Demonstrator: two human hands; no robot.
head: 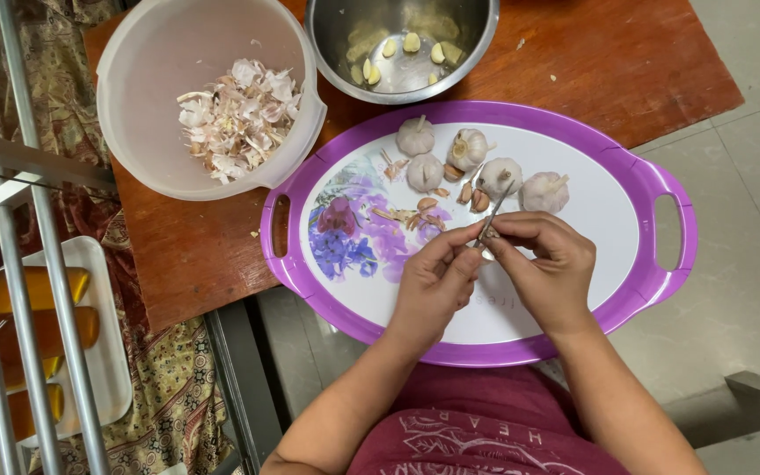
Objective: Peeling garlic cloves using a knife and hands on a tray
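1. While both hands meet over the purple-rimmed tray (672, 255), the left hand (437, 286) pinches a small garlic clove (483, 236) between thumb and forefinger; the clove sits at the fingertips, just above the tray's white middle, mostly hidden.
2. The right hand (547, 264) has its fingers closed on a thin knife (496, 209), blade angled up toward the garlic bulbs (477, 163); best kept short-gripped and close to the clove, I judge, so the tip lifts skin without cutting flesh.
3. Working low over the tray should catch loose skins (402, 215).
4. Beyond it on the wooden surface (609, 62), a white bowl (160, 53) holds skins and a steel bowl (477, 35) peeled cloves; both within reach.
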